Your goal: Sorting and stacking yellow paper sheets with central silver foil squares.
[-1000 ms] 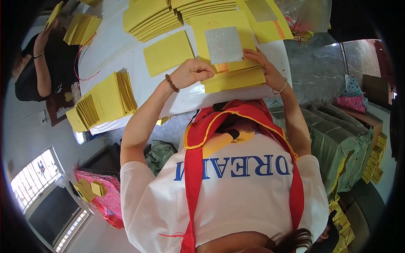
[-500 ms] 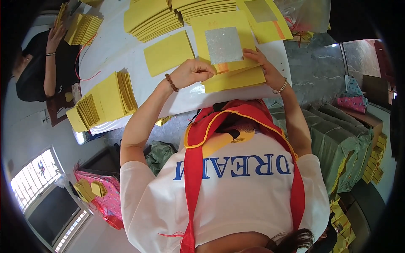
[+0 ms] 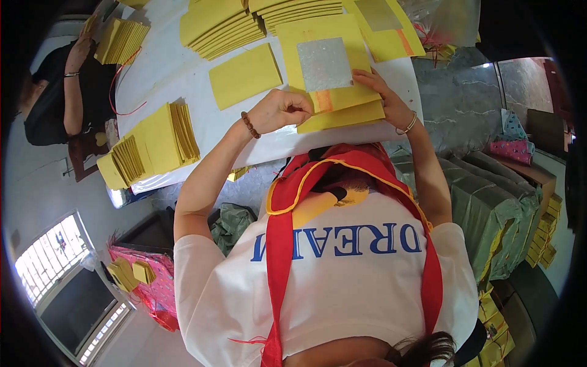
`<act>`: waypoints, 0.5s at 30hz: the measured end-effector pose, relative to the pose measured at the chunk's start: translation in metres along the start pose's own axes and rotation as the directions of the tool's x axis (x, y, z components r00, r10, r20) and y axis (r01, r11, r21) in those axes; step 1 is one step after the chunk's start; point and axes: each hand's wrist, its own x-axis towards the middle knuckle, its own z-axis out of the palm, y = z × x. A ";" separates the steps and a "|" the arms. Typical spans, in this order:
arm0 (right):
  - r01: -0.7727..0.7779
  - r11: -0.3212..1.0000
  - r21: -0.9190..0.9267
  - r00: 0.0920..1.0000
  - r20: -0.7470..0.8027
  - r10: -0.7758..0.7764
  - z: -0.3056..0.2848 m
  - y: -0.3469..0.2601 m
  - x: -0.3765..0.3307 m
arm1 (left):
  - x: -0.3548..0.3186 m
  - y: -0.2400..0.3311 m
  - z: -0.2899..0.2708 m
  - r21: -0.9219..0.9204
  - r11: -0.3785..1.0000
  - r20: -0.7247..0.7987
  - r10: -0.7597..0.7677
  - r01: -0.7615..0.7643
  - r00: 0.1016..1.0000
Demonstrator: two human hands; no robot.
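— What do we see at the grip itself?

— We see the left hand (image 3: 282,110) curled, its fingertips pinching the lower left edge of the yellow sheet (image 3: 327,67), close to the orange stripe (image 3: 324,101) near that edge. The right hand (image 3: 382,98) lies flatter, its fingers pressed onto the same sheet's right edge, beside the silver foil square (image 3: 324,63) at its centre.

— And where does that sheet lie?

— We find it in the upper middle of the frame, on top of a small stack of yellow sheets (image 3: 342,117) whose lower edge sticks out beneath it, all on the white surface (image 3: 177,73).

— What surrounds it?

— Left of the hands we see a single plain yellow sheet (image 3: 246,74) lying flat. Above that, a fanned pile (image 3: 223,27) runs along the top of the frame, with another foil-faced sheet (image 3: 382,24) at the upper right. At the left edge of the surface we see a thick folded bundle (image 3: 156,144).

— Anyone else?

— In the upper left of the frame we see another person's arm (image 3: 73,92) reaching up to a further yellow stack (image 3: 122,40).
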 end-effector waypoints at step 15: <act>-0.040 0.999 0.033 0.993 -0.108 0.044 0.006 0.007 -0.004 | 0.000 0.022 0.032 0.614 0.724 -0.135 0.489 -0.314 0.862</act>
